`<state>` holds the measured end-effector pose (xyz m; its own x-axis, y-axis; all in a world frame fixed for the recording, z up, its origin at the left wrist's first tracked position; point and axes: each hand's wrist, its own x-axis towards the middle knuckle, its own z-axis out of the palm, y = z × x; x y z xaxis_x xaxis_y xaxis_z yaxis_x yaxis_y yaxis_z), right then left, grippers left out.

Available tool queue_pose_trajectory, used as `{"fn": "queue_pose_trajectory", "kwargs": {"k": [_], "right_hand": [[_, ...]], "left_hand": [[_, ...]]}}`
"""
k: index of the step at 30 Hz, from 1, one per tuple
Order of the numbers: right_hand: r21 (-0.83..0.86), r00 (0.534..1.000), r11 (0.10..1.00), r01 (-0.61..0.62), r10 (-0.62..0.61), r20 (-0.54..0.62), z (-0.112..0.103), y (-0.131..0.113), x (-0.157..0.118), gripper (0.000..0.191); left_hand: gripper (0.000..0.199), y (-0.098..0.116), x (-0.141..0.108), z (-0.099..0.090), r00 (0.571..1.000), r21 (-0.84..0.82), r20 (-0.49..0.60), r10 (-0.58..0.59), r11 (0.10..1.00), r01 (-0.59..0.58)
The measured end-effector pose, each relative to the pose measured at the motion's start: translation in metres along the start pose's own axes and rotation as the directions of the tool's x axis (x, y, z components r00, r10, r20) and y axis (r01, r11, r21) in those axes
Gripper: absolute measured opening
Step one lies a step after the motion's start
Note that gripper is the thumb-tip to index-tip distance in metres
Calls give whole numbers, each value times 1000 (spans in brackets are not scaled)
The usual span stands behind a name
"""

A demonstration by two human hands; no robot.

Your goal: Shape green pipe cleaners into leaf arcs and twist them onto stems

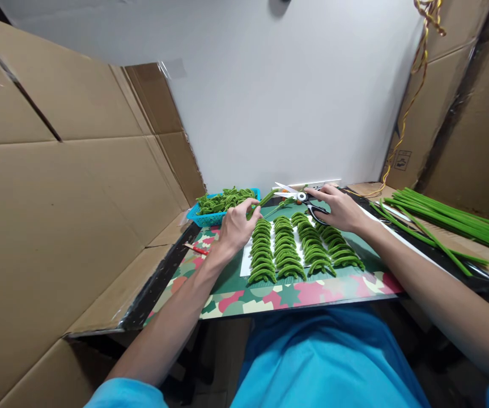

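My left hand (239,222) pinches a green fuzzy piece (268,197) just right of the blue basket. In my right hand (336,208) are scissors (302,196) with white blades spread apart, pointing left toward that green piece. Below both hands, curved green fuzzy pieces (285,247) lie in several columns on white paper (245,264) over a green mat (231,282). Small orange items (285,191) sit behind the scissors, partly hidden by the blades.
The blue basket (204,219) holds many green pieces at the back left. Long green stems (452,218) lie at the right. A red tool (196,249) is left of my left hand. Cardboard walls (57,187) stand on both sides, and a yellow twisted cord (404,122) hangs at the right.
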<state>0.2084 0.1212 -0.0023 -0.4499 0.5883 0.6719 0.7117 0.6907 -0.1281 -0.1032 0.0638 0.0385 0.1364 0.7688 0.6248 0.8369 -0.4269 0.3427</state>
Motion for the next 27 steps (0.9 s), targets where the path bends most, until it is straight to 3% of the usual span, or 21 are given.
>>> {"fn": "queue_pose_trajectory", "kwargs": {"k": [6, 11, 17, 23, 27], "right_hand": [[7, 997, 997, -72, 72, -23, 3, -8, 2, 59], [-7, 994, 998, -61, 60, -91, 5, -14, 2, 54], [-97, 980, 995, 3, -22, -197, 2, -20, -1, 53], [-183, 952, 978, 98, -145, -268, -5, -33, -2, 47], [-208, 945, 964, 164, -214, -247, -5, -40, -2, 49]], "left_hand": [[24, 2, -2, 3, 999, -18, 14, 48, 999, -48], [23, 3, -4, 3, 997, -67, 8, 74, 995, -73], [34, 2, -2, 5, 999, -255, 26, -23, 966, 29], [58, 3, 4, 1, 984, -654, 163, -71, 739, 162], [61, 10, 4, -3, 970, -784, 234, -66, 577, 229]]}}
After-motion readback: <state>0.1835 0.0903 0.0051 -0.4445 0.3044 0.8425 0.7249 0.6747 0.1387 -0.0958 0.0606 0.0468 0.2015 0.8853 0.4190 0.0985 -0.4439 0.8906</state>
